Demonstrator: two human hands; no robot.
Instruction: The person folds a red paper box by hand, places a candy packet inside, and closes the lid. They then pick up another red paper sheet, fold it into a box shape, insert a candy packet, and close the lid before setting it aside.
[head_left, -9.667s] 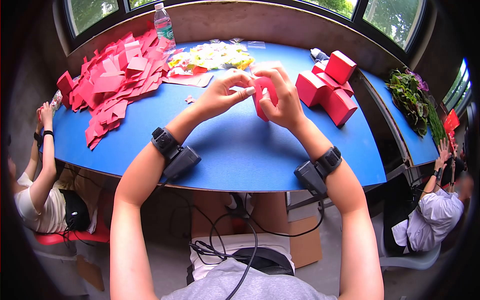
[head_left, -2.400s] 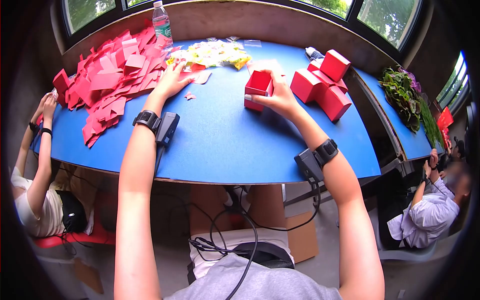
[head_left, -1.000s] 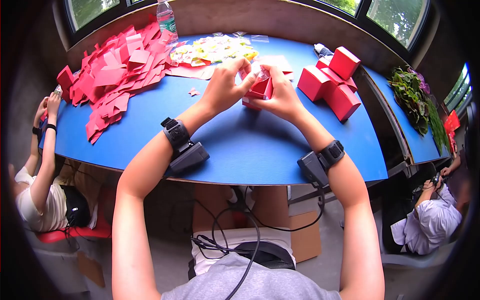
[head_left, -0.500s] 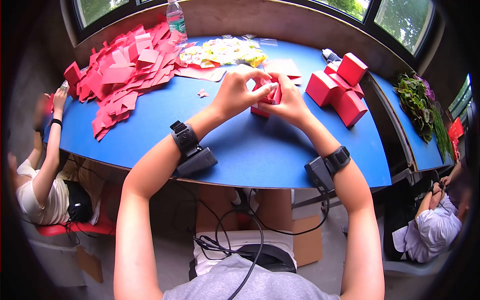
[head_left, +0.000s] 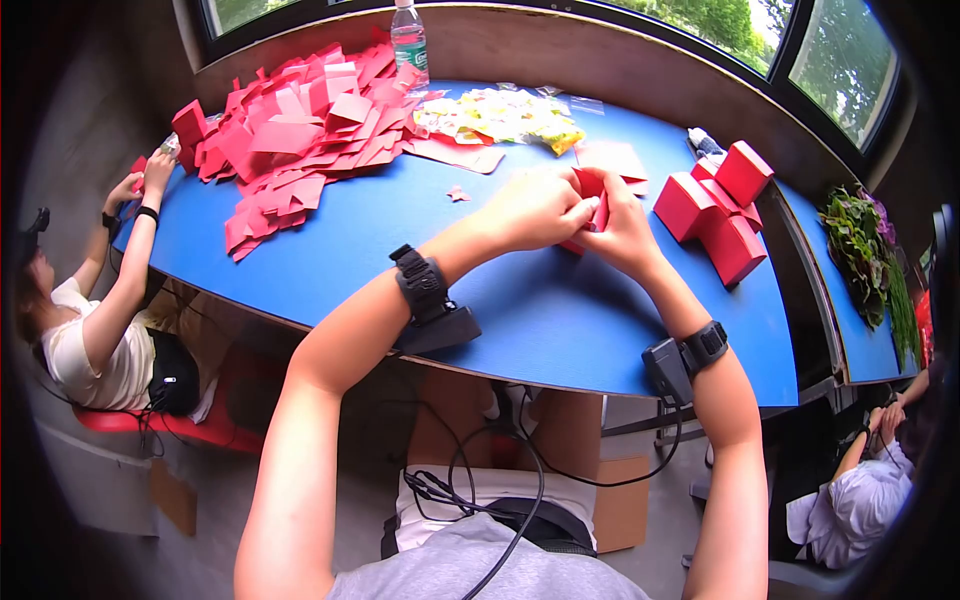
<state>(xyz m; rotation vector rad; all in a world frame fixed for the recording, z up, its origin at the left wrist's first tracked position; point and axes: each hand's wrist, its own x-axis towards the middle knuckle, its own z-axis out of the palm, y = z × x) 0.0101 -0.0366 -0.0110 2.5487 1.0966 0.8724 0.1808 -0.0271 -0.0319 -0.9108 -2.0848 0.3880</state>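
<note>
A small red paper box [head_left: 592, 184] is held above the blue table, mostly covered by my fingers. My right hand [head_left: 625, 228] is closed around its right side. My left hand [head_left: 540, 208] is closed at its left side, with the thumb pressed near the box's upper opening and the fingertips partly hidden. Just behind the hands lies a flat red paper piece [head_left: 612, 158]. Several finished red boxes [head_left: 738, 252] are stacked together to the right of my right hand.
A large heap of folded red papers [head_left: 300, 135] covers the table's left. Yellow-and-white wrapped pieces [head_left: 500, 115], a water bottle [head_left: 410, 45] and a small red star-shaped scrap [head_left: 457, 194] are on the blue table [head_left: 560, 320]. People sit at left [head_left: 100, 320] and right [head_left: 860, 500].
The view has shifted, so the table items appear farther right. My left hand has turned and its fingers have closed in at the box, covering more of it.
</note>
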